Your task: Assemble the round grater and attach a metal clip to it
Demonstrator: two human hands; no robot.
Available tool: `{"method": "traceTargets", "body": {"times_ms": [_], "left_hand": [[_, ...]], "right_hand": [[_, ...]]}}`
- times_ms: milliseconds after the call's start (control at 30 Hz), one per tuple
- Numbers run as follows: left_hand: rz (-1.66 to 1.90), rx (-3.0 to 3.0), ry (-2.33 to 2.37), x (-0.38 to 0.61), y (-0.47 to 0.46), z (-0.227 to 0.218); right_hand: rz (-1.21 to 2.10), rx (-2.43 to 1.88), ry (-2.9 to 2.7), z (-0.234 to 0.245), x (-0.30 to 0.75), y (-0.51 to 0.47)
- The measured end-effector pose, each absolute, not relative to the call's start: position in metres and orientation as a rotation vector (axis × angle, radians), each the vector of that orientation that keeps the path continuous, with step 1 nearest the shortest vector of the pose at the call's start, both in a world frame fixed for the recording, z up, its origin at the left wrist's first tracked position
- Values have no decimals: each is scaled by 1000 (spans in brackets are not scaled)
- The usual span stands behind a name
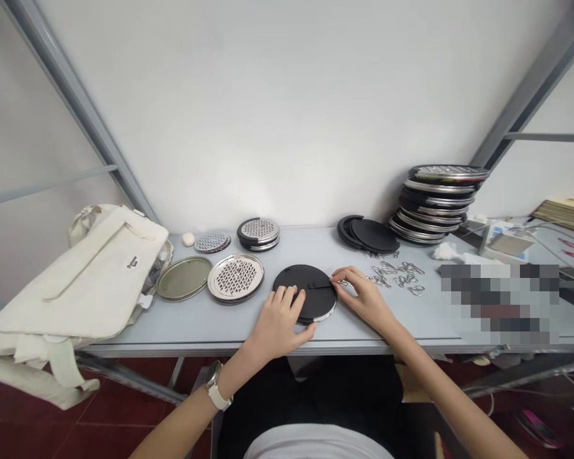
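Observation:
A round black disc with a silver rim along its lower right edge lies flat near the table's front. My left hand rests on it from the lower left, fingers spread over its top and thumb by the near rim. At the disc's right edge, the thumb and forefinger of my right hand come together in a pinch. A small metal clip shows between those fingers, partly hidden by them. Several loose metal clips are scattered right of that hand.
Perforated silver discs and a plain metal disc lie to the left, beside a cream bag. Behind stands a small disc stack. Black discs and a tall disc stack occupy the back right.

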State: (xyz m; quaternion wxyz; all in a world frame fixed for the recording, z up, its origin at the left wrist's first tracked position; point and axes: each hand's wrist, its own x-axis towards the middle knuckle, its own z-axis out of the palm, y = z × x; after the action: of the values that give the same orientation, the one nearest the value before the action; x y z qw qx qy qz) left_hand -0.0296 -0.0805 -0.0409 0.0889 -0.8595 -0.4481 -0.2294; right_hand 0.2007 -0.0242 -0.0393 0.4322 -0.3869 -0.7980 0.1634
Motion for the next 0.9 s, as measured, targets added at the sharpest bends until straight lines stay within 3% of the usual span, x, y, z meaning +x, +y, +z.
{"method": "traceTargets", "body": {"times_ms": [900], "left_hand": [[-683,-2564,-1343,-30,-81,-40]], "right_hand": [[448,-1163,-1905,-44,203,-24]]}}
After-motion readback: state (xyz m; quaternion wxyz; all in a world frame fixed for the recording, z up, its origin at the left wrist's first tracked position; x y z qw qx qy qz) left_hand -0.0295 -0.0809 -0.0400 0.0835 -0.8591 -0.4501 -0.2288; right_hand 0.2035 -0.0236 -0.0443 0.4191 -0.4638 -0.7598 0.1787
